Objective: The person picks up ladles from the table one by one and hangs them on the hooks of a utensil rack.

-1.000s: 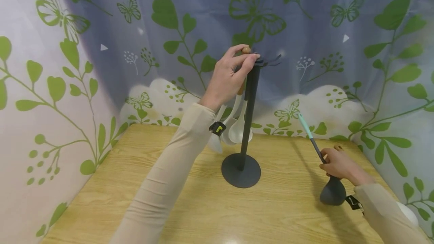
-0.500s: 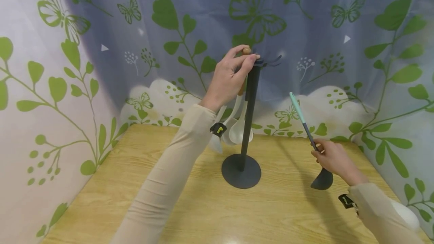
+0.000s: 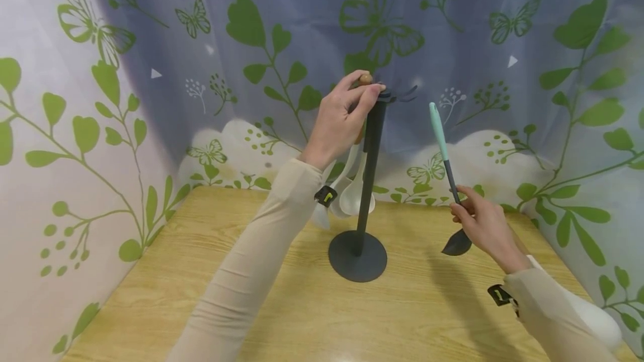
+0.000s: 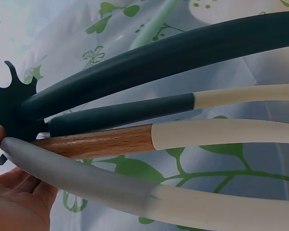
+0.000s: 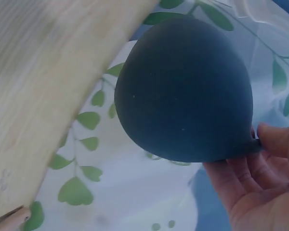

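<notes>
At the top of a black utensil stand point(image 3: 369, 172), my left hand point(image 3: 342, 110) pinches around the hooks, thumb and fingers close to a wooden handle end point(image 3: 365, 79). Several utensils with pale heads hang below that hand, among them a white ladle point(image 3: 354, 197). The left wrist view shows a grey-ended handle point(image 4: 82, 173) beside the thumb, a wooden handle point(image 4: 101, 142) and a dark handle point(image 4: 125, 115) next to the pole. My right hand point(image 3: 485, 222) holds a dark grey ladle point(image 5: 183, 91) by its neck, with its mint handle point(image 3: 438, 130) pointing up and its bowl down, above the table.
A wooden table point(image 3: 282, 306) carries the stand on its round black base point(image 3: 358, 256). Behind and at both sides hangs a curtain point(image 3: 302, 15) with green leaves and butterflies. A white rounded object point(image 3: 601, 320) lies partly behind the right sleeve.
My right hand has moved left and upward with the ladle, bringing its handle closer to the stand and more upright. The left hand stays at the top of the stand.
</notes>
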A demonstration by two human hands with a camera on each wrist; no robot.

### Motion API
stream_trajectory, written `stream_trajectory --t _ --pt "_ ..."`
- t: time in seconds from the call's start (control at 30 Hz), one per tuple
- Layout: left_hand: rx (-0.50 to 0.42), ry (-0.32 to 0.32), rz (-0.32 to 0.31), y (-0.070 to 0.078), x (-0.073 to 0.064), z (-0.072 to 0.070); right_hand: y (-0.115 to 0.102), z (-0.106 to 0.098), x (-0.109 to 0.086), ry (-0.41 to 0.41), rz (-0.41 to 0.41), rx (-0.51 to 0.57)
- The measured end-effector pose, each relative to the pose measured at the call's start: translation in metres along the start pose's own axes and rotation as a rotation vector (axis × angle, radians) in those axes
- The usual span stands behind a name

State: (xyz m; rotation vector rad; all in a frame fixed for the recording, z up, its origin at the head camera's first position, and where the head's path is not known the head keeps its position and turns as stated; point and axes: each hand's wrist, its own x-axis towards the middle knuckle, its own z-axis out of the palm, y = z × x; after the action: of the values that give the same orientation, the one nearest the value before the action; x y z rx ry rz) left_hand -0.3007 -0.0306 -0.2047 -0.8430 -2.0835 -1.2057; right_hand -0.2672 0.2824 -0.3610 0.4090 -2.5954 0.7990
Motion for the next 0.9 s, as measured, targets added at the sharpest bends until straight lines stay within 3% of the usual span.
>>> stream_trajectory --t 0.17,0.47,0.9 --pt "-0.003 0.019 0.015 -0.001 -0.001 0.002 -0.014 0.001 0.004 0.069 -0.068 0.016" --pt "-0.012 0.037 0.043 -0.001 -0.001 0.004 -0.033 -0.001 0.013 0.134 -0.098 0.042" --pt "0.018 0.063 0.072 -0.002 0.000 0.005 -0.043 0.003 0.022 0.146 -0.154 0.067"
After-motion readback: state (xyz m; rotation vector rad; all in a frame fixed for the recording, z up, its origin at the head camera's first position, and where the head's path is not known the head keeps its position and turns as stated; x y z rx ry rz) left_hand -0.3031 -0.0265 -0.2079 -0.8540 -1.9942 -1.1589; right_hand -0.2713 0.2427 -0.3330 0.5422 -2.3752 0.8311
